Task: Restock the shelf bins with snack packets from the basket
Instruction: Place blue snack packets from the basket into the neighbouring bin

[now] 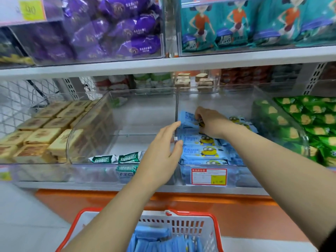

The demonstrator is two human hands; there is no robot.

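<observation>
Now, right hand (pixel 209 122): a blue packet (pixel 187 118) is pinched by curled fingers above the stack (pixel 203 151) in the bin (pixel 245 177).
Left hand (pixel 161 153): fingers are held straight and spread at the bin's left wall; nothing is gripped.
Basket (pixel 181 224): more blue packets (pixel 154 239) are kept inside.

The right hand (pixel 209 122) curls over a blue packet (pixel 186 117) at the back of the clear bin (pixel 251 176), and its fingertips are out of sight. The print on the price label (pixel 209 176) on the bin's front is too small to read. Below the bin, the basket (pixel 181 224) is cut off by the bottom edge, its contents a blue blur. Behind the bin, the stacked packs (pixel 190 80) are blurry.
</observation>
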